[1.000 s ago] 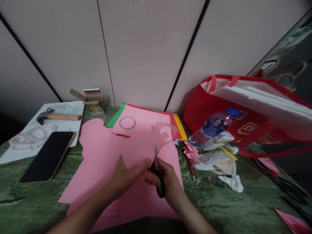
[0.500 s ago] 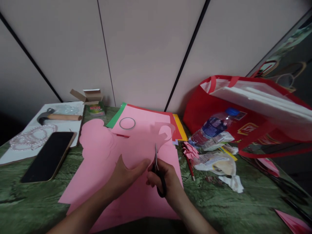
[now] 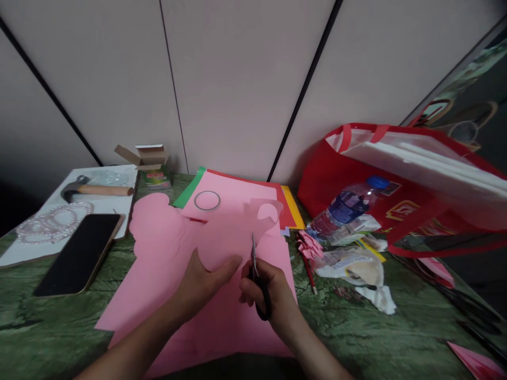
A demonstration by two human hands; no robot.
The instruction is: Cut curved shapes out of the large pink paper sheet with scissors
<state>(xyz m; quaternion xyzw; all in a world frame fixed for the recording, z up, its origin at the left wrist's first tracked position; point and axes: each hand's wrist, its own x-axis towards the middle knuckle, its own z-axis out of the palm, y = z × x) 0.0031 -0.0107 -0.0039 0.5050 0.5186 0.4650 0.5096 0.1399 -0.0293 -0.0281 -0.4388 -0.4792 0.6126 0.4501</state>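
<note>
Black-handled scissors [image 3: 261, 295] are gripped in my right hand [image 3: 275, 290], their blades pointing away from me at the edge of a pink paper sheet [image 3: 229, 237]. My left hand [image 3: 206, 282] pinches that sheet, thumb on top and the other fingers hidden beneath it. At the sheet's far right end is a curved cut-out, with a loose-looking strip around it. More pink sheets [image 3: 214, 338] lie under both hands. A stack of pink cut pieces with wavy outlines [image 3: 156, 224] rests to the left.
Left: a phone [image 3: 79, 253], a hammer [image 3: 103, 190], bead strings [image 3: 55, 221] and an opened small box [image 3: 156, 174]. Behind the paper is a round ring [image 3: 207, 200]. Right: a water bottle [image 3: 344, 206], a red bag [image 3: 317, 174], a pencil [image 3: 310, 274] and plastic wrapping [image 3: 352, 264].
The far end of the pink sheet has shifted slightly left. My left thumb has drawn back a little from the scissors; otherwise both hands keep nearly the same place.
</note>
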